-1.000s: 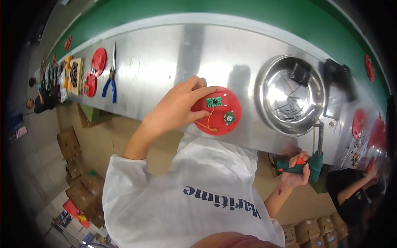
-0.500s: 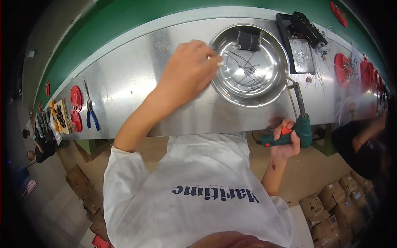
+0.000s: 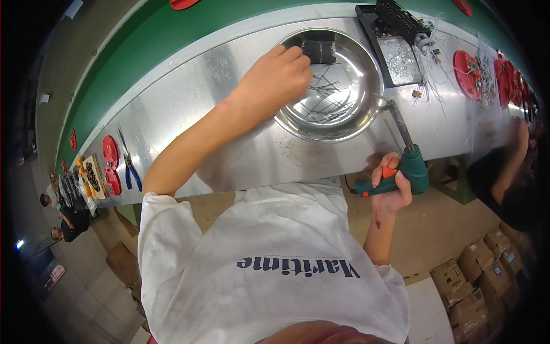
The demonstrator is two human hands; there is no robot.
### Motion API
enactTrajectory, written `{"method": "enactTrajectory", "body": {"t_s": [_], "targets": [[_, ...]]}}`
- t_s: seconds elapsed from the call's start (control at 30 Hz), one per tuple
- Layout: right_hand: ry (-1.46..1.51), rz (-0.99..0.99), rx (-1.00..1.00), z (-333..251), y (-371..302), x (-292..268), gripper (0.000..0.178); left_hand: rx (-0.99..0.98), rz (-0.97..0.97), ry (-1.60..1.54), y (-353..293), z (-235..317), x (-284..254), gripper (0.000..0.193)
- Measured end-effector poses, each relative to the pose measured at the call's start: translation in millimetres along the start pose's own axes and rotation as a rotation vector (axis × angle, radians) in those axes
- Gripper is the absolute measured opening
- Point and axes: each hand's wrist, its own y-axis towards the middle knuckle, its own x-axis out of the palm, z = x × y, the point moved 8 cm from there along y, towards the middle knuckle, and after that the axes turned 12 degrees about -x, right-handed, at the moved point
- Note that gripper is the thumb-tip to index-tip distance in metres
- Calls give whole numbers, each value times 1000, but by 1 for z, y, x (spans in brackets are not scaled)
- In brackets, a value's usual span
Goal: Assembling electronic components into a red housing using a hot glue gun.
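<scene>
My left hand (image 3: 278, 77) hangs over the left rim of a shiny steel bowl (image 3: 366, 109). Its fingers are curled together, and whatever they hold is hidden beneath them. Inside the bowl, thin dark wires (image 3: 331, 106) lie loose, and a bundle of black wires (image 3: 319, 48) rests against the far side. My right hand (image 3: 393, 184) grips the handle of a green soldering gun (image 3: 413, 170) at the bench's front edge. The gun's metal barrel points up and away, its bent tip near the bowl's right rim.
Right of the bowl stands a black tray (image 3: 395, 60) with a black holder, wires beside it. Red round parts (image 3: 468, 73) line the bench farther right, near another person's arm (image 3: 513, 166). Blue-handled pliers (image 3: 132, 172) and more red parts (image 3: 110, 152) lie left. Cardboard boxes (image 3: 467, 312) are stacked below.
My left hand has moved in from the bowl's left edge to farther over it, toward the black bundle. My right hand keeps its grip on the soldering gun. The whole view has shifted slightly.
</scene>
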Motion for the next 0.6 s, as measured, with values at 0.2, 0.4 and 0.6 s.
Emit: {"method": "enactTrajectory", "body": {"t_s": [0.2, 0.4, 0.6], "targets": [[-23, 1, -9, 0, 1, 0, 29, 1, -26, -38, 0, -3, 0, 12], [-5, -19, -19, -1, 1, 3, 33, -83, -31, -150, -7, -3, -12, 20], [16, -34, -19, -2, 2, 4, 39, -149, -32, -425, -24, 13, -24, 18]]}}
